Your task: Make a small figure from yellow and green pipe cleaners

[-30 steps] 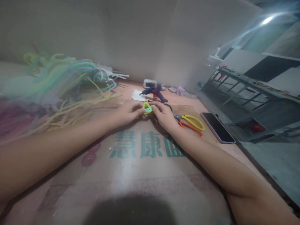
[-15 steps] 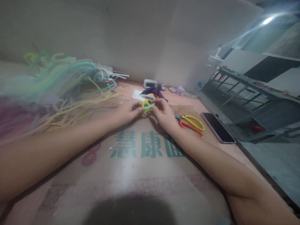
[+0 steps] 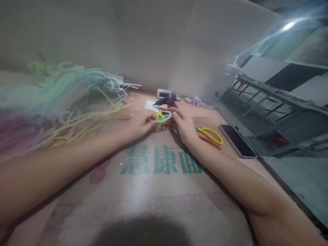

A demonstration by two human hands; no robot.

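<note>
My left hand (image 3: 142, 124) is closed, with thumb and fingers pinching a small piece of bent pipe cleaners over the table's middle. One part of it is a yellow pipe cleaner loop (image 3: 159, 116). From this loop a light green pipe cleaner (image 3: 167, 118) curves out to the right in an open C. Just beside the green curve is my right hand (image 3: 183, 124), its thumb and fingers bent but apart; I see nothing gripped in it. Its farther fingers are partly hidden.
Behind the hands lie a blue glue gun (image 3: 166, 101), a white paper (image 3: 150, 105) and a small white digital display (image 3: 164, 93). Yellow-and-orange-handled pliers (image 3: 210, 136) and a phone (image 3: 238, 141) lie at right. Many pastel pipe cleaners (image 3: 74, 82) are heaped at left.
My right hand has drawn slightly right, and its fingers have come off the green pipe cleaner. The green strand, nearly straight before, now shows as a curve. My left hand keeps its pinch.
</note>
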